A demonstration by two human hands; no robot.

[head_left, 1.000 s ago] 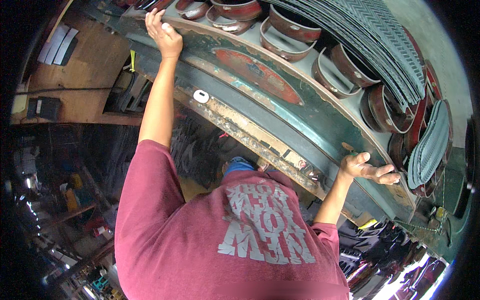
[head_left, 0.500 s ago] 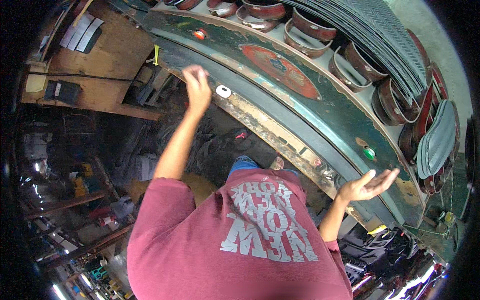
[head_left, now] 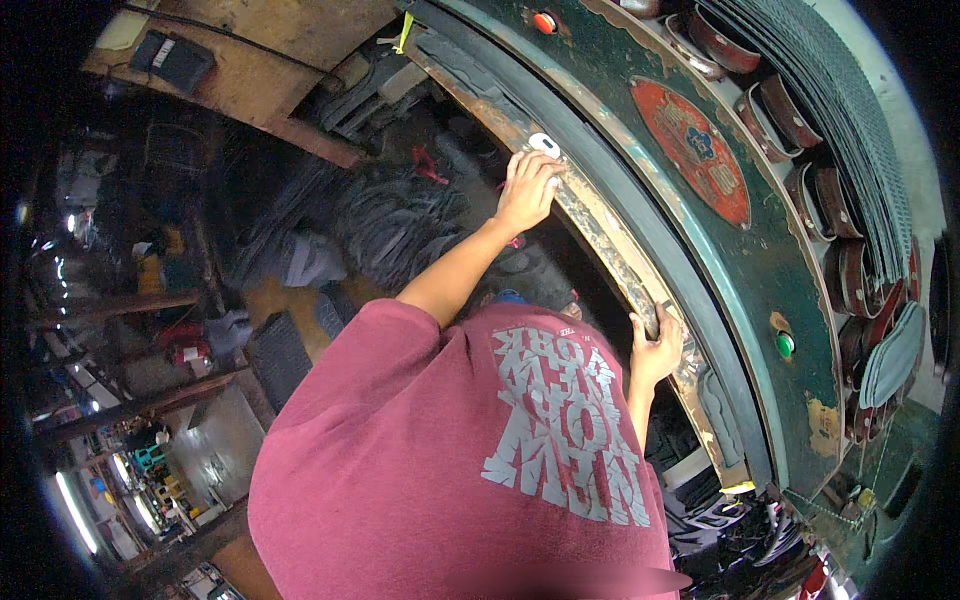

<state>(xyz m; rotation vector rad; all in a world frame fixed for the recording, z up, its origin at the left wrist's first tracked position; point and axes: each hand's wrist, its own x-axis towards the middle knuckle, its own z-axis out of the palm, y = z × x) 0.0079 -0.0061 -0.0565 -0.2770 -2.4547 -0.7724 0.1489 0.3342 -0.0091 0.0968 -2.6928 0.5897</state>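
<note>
Left hand (head_left: 528, 190), right hand (head_left: 657, 352) on ledge (head_left: 606, 226) — maroon shirt (head_left: 400, 450) lettered grey.

Hands (head_left: 530, 192) on ledge (head_left: 612, 236), device (head_left: 545, 145) just past L one; panel (head_left: 750, 270) behind w/ plate (head_left: 690, 152) btwn btns (head_left: 785, 344).

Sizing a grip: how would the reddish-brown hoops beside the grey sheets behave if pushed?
Probably stiff: the hoops keep open, rounded shapes. Being crowded together, they may knock into neighbours. Thin-looking walls suggest they could be light for their size.
</note>
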